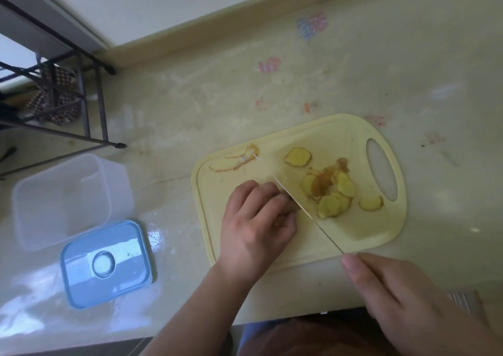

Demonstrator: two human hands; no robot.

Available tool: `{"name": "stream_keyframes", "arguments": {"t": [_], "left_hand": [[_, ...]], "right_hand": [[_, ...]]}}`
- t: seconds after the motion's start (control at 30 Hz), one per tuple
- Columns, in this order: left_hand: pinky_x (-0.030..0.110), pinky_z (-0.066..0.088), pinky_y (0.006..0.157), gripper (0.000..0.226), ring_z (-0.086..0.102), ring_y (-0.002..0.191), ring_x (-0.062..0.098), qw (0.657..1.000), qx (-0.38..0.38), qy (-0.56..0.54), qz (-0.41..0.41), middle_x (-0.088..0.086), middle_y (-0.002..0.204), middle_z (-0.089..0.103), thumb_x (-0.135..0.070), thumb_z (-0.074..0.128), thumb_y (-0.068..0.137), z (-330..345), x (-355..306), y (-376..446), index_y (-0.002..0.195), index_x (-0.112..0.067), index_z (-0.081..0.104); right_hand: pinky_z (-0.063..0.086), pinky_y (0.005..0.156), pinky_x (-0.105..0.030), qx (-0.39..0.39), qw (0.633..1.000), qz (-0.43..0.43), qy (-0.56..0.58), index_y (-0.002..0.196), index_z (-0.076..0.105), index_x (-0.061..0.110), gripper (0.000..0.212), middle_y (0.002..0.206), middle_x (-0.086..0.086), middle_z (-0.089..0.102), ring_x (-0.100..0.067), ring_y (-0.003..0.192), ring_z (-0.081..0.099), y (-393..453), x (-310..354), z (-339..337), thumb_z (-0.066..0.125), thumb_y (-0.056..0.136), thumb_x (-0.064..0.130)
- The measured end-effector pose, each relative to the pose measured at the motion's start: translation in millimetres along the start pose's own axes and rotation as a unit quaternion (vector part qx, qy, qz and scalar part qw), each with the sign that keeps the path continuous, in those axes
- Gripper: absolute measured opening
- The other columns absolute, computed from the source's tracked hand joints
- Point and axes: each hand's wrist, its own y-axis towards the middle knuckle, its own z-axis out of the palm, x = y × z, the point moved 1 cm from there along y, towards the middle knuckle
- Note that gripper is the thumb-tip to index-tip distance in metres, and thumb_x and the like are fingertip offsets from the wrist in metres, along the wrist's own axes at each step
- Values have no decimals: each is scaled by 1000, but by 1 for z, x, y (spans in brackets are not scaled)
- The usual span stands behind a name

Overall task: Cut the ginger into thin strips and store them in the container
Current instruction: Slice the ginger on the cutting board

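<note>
A pale yellow cutting board [367, 233] lies on the counter. My left hand [255, 222] curls over a piece of ginger [290, 204], mostly hidden under my fingers, holding it on the board. My right hand [402, 298] grips the knife handle, forefinger along the spine. The knife blade [304, 210] stands edge-down right against the ginger. Several round ginger slices [332, 195] lie heaped to the right of the blade. Peel scraps [239, 159] sit at the board's far left corner. The clear container [62, 200] stands open at the left, its blue lid [107, 264] beside it.
A dark metal rack [68, 91] stands at the far left on the counter. The counter's front edge [272, 320] runs close under my forearms. A wall ledge [217, 15] borders the back of the counter.
</note>
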Motion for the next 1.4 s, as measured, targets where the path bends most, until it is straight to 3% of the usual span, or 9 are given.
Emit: {"name": "stream_keyframes", "arguments": {"t": [0.23, 0.37, 0.43, 0.6, 0.67, 0.73, 0.87, 1.13, 1.4], "left_hand": [[34, 51, 89, 9, 60, 92, 28, 1000, -3, -2, 10, 5, 96, 72, -5, 83, 76, -2, -1, 2, 81, -6, 76], [34, 51, 88, 11, 62, 91, 29, 1000, -7, -7, 7, 5, 95, 72, -4, 85, 75, -2, -1, 3, 80, -6, 75], [35, 51, 89, 11, 62, 91, 30, 1000, -7, -12, 3, 5, 96, 72, -4, 85, 75, -3, -1, 3, 80, -6, 76], [36, 51, 90, 12, 65, 94, 31, 1000, -1, -22, -5, 4, 99, 72, -6, 87, 75, -2, 0, 2, 82, -7, 76], [37, 52, 90, 11, 64, 94, 30, 1000, 0, -25, -5, 4, 99, 72, -5, 86, 75, -2, 0, 2, 81, -7, 76], [38, 52, 88, 9, 62, 94, 28, 1000, -6, -27, -2, 4, 98, 72, -4, 83, 77, -1, -1, 2, 80, -7, 75], [37, 52, 88, 5, 60, 94, 24, 999, -8, -32, -2, 5, 99, 72, -4, 79, 80, 0, 0, 1, 82, -6, 76], [37, 52, 89, 10, 58, 97, 23, 999, -14, -36, 0, 6, 100, 72, -2, 82, 78, 1, -2, -1, 85, -6, 77], [35, 51, 91, 11, 58, 99, 22, 999, -10, -31, 8, 8, 102, 72, -8, 83, 80, -1, -3, -1, 86, -3, 76]], "right_hand": [[44, 71, -32, -69, 997, -6, 31, 71, 66, 9, 119, 78, 4, 68, -6, 62, 60, -14, 10, -1, 7, 45, 109], [44, 52, -21, -158, 980, -111, -45, 60, 63, 19, 85, 70, 5, 64, 3, 55, 57, -18, 10, 4, 18, 86, 87], [42, 52, -18, -169, 979, -116, -10, 62, 62, 14, 87, 76, 5, 65, 2, 54, 56, -17, 11, 7, 20, 87, 86], [44, 66, -22, -160, 981, -110, 10, 66, 64, 2, 103, 87, 4, 67, -4, 63, 59, -12, 7, 8, 19, 78, 93], [44, 60, -15, -102, 992, -77, 10, 67, 65, 4, 107, 78, -7, 67, -9, 63, 59, -8, 10, 6, 16, 68, 100], [45, 66, -21, -35, 999, -19, 11, 72, 64, 8, 108, 70, -9, 66, -13, 69, 60, -4, 9, 4, 13, 57, 102], [42, 75, -27, -27, 1000, -2, -2, 81, 65, 6, 126, 86, -2, 67, -11, 84, 60, 8, 7, 4, 0, 44, 107], [41, 62, -32, -32, 998, -57, -22, 60, 42, 19, 73, 63, 12, 56, -13, 61, 51, 29, 4, 16, 15, 84, 82], [33, 60, -27, -32, 995, -83, -34, 68, 52, 21, 73, 66, 2, 58, -15, 65, 53, 43, 24, 23, 7, 74, 78]]}}
